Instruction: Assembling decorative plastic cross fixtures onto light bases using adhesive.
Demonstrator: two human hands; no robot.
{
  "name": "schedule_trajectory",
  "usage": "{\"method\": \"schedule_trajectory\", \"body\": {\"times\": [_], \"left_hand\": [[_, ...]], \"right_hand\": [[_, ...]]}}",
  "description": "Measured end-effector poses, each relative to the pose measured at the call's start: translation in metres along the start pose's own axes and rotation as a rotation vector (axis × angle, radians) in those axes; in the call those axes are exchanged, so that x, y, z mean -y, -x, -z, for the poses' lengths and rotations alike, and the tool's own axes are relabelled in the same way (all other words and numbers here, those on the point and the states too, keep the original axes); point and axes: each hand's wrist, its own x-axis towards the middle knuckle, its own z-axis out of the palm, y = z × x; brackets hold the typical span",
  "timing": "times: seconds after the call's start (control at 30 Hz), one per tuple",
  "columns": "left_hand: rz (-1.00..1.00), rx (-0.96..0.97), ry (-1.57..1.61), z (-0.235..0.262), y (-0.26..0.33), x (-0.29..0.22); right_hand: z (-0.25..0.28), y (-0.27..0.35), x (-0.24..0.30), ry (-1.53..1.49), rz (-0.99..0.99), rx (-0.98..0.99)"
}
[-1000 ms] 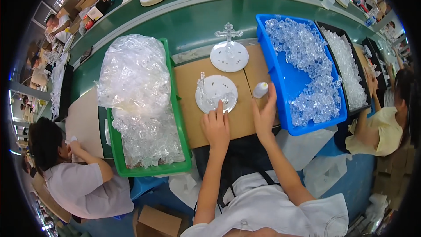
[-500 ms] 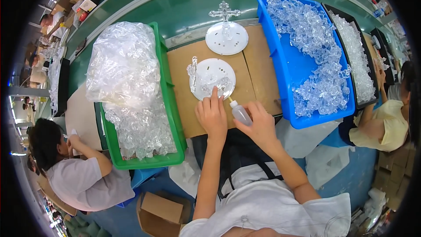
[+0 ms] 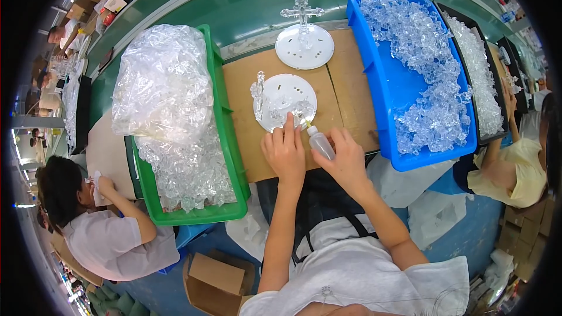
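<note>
In front of me a round white disc (image 3: 297, 85) lies on brown cardboard. Clear plastic pieces (image 3: 300, 109) rest on its near part, and a clear ornate piece (image 3: 258, 96) stands at its left edge. My left hand (image 3: 284, 149) lies at the near rim, fingers stretched out, the index fingertip at the clear pieces. Gripped in my right hand (image 3: 345, 161) is a small translucent squeeze bottle (image 3: 321, 144), its thin yellowish tip angled up to the disc's near right edge. Farther back, a clear cross (image 3: 302, 13) stands upright on a second white disc (image 3: 290, 51).
A green bin (image 3: 239, 190) at left holds clear pieces under a large plastic bag (image 3: 164, 82). To the right stand a blue bin (image 3: 383, 90) of clear parts and a black tray (image 3: 497, 117). Co-workers sit on both sides; an open carton (image 3: 216, 275) is on the floor.
My right hand has shifted slightly up, bringing the bottle's tip from beside my left fingers to the disc's near right edge. My left hand stays nearly in place.
</note>
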Motion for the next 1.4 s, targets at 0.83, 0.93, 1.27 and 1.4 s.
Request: {"method": "schedule_trajectory", "body": {"times": [0.83,0.93,1.27,1.4], "left_hand": [[0.095,0.217,0.564,0.010,0.012,-0.034],[0.060,0.204,0.545,0.009,0.011,-0.033],[0.043,0.237,0.521,0.009,0.011,-0.031],[0.037,0.246,0.501,0.010,0.011,-0.032]], "right_hand": [[0.026,0.018,-0.010,-0.180,-0.128,-0.075],[0.022,0.014,-0.011,-0.128,-0.112,-0.057],[0.015,0.009,-0.008,-0.136,-0.117,-0.087],[0.012,0.008,-0.010,-0.131,-0.120,-0.095]]}}
